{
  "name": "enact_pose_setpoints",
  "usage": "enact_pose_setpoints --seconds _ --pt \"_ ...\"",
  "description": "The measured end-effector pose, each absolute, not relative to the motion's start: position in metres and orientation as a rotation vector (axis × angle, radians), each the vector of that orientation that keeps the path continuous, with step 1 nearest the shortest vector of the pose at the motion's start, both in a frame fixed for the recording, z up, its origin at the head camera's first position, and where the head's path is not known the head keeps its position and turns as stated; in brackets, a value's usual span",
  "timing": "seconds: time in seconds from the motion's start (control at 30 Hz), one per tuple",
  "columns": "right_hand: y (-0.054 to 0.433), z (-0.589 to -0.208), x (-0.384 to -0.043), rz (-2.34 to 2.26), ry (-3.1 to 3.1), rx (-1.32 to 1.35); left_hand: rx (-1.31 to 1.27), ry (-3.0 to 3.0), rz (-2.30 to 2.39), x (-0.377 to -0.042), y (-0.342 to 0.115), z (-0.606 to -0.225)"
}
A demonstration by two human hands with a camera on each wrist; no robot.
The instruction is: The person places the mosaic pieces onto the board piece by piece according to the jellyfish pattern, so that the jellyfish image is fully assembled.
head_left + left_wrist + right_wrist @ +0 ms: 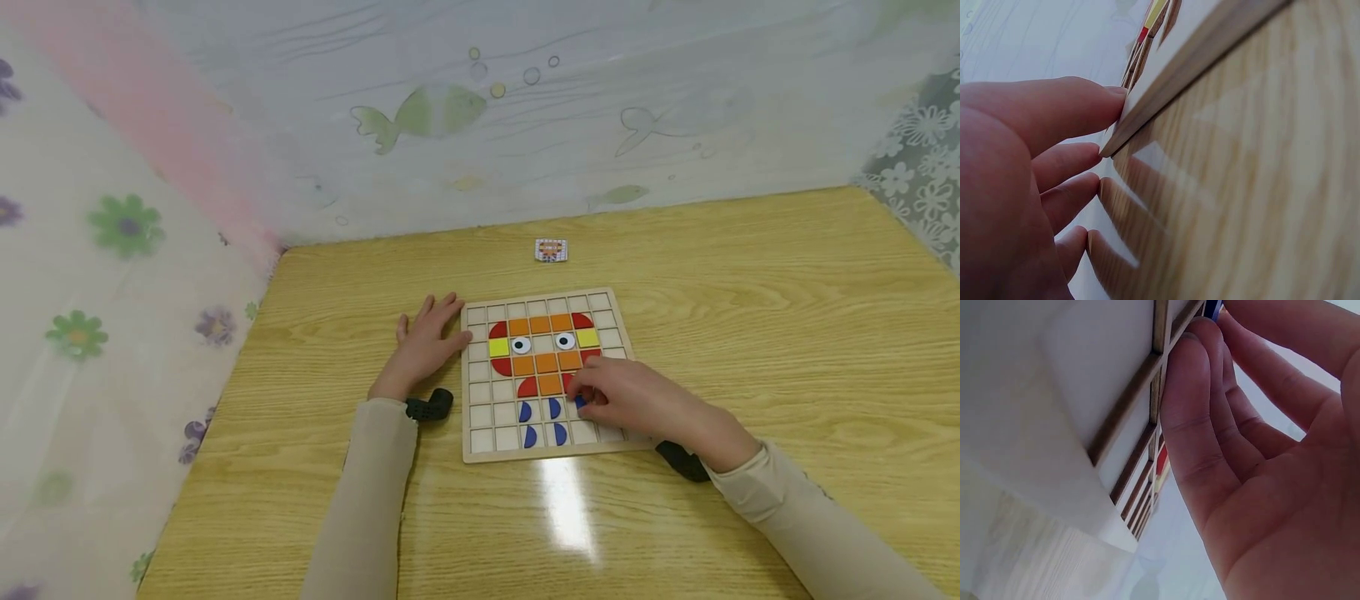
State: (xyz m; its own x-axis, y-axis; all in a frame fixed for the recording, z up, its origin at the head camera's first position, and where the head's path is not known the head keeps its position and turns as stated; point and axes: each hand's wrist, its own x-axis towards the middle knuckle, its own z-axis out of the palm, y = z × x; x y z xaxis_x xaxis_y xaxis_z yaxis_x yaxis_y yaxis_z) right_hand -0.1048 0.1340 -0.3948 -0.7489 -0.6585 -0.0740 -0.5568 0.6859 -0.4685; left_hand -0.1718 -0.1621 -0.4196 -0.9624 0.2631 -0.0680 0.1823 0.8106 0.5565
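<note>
A wooden grid board (pixel 510 457) lies on the table, with red, orange and yellow pieces, two eye pieces and several blue half-circles (pixel 560 434) set in it. My right hand (pixel 641 392) is over the board's lower right, its fingertips and thumb pinching a blue half-circle piece (pixel 581 401), mostly hidden by the fingers. In the right wrist view, only a sliver of the blue piece (pixel 1212 309) shows between thumb and fingers. My left hand (pixel 420 350) rests at the board's left edge, fingers spread on the table. Its thumb (pixel 1088 106) touches the board's rim.
Behind the board lies a small printed card (pixel 551 250) with a matching coloured pattern. A patterned wall covering (pixel 555 150) rises at the table's far edge, and a flowered one (pixel 127 333) stands along the left. Black wrist devices (pixel 431 405) sit at both wrists.
</note>
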Motion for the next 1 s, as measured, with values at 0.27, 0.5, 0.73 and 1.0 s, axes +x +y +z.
enact_pose_setpoints --seconds 0.27,0.5,0.73,1.0 --pt "0.1356 -0.3932 -0.1045 -0.602 2.659 -1.034 0.353 2.856 0.86 -0.1721 -0.1617 -0.4185" --pt "0.1362 -0.3951 -0.1037 -0.602 2.667 -1.029 0.334 2.852 0.854 -0.1723 -0.1616 -0.4203" --pt "0.1361 -0.3962 -0.103 -0.603 2.675 -1.043 0.324 2.857 0.839 -0.1723 -0.1614 -0.4219" --pt "0.138 -0.3948 -0.1055 -0.622 2.7 -1.038 0.333 2.848 0.847 -0.1712 -0.1612 -0.4192"
